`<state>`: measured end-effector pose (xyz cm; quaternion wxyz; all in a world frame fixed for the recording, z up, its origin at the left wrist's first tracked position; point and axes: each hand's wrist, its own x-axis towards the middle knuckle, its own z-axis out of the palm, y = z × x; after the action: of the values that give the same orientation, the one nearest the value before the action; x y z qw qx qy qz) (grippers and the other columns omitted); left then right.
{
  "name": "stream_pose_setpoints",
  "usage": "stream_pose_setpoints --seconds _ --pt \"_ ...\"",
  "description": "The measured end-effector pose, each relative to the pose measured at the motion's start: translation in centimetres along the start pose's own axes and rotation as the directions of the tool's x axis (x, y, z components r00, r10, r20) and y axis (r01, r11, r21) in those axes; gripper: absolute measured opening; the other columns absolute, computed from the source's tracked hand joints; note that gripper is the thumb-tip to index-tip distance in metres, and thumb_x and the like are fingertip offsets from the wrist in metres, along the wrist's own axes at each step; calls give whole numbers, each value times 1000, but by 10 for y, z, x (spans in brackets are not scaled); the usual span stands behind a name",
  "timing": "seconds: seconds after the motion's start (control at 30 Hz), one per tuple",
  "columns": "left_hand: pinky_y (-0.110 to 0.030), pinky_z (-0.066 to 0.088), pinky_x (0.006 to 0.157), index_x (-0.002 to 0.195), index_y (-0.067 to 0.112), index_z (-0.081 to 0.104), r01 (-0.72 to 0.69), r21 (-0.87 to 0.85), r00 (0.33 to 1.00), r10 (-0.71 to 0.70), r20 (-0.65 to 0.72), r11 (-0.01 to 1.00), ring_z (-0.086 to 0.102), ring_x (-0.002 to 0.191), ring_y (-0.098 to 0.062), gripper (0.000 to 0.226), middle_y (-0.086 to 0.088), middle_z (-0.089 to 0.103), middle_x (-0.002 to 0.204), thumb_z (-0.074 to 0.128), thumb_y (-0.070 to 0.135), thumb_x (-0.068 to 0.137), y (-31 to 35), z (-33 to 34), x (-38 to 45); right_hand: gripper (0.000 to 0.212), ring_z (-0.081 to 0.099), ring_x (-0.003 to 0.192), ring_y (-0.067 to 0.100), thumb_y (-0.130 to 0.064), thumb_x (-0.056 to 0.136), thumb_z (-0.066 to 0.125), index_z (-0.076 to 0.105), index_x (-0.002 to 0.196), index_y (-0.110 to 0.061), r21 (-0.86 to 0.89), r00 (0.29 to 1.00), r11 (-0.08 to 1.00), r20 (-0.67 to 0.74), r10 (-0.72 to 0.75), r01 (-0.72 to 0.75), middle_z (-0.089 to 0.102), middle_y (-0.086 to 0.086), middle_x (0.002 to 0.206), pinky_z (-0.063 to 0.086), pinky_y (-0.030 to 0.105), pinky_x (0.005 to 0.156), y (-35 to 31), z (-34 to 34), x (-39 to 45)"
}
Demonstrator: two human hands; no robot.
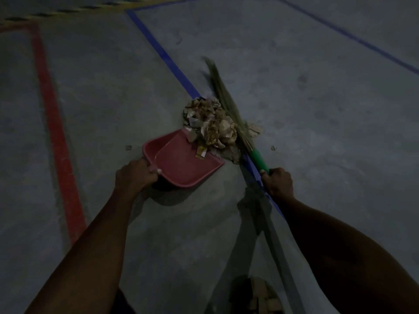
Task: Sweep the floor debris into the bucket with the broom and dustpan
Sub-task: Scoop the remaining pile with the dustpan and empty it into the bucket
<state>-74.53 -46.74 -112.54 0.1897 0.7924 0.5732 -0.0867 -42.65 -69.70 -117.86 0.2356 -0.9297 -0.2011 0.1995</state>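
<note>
Fingers of left hand (136, 174) clasp dustpan (181, 162); right hand (277, 183) grips broom (229, 107).

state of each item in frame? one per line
dustpan: on the floor, tilted, mouth toward the pile, mostly empty, a few scraps on its lip
debris pile: heaped on the floor between dustpan and broom, not yet swept in
broom: bristles down against the far side of the pile
left hand: gripping the dustpan handle
right hand: gripping the broom's green handle
loose scraps: scattered apart from the pile
</note>
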Motion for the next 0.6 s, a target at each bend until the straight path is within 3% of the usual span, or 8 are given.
stream_pose_setpoints --seconds 0.27,0.5,0.6 --pt "-38 48 84 123 22 62 -55 9 998 55 -35 998 64 107 -36 56 -16 64 123 58 62 84 8 4 13 31 50 53 13 -38 98 59 70 85 -12 -36 994 996 70 -78 81 53 -1 61 31 23 47 6 12 -5" --pt "-37 47 82 122 20 63 -42 24 997 43 -63 999 64 105 -36 58 -16 64 121 59 63 83 15 8 24 27 55 61 14 -38 99 59 69 92 -14 65 981 990 141 -134 126 60 2 70 40 22 53 2 18 -10" --pt "-36 46 79 120 17 64 -50 8 996 51 -73 999 64 104 -36 55 -16 65 119 61 59 84 21 9 26 24 52 58 12 -36 101 57 64 85 -20 63 971 986 175 -165 156 56 -2 66 33 17 50 3 14 -17"
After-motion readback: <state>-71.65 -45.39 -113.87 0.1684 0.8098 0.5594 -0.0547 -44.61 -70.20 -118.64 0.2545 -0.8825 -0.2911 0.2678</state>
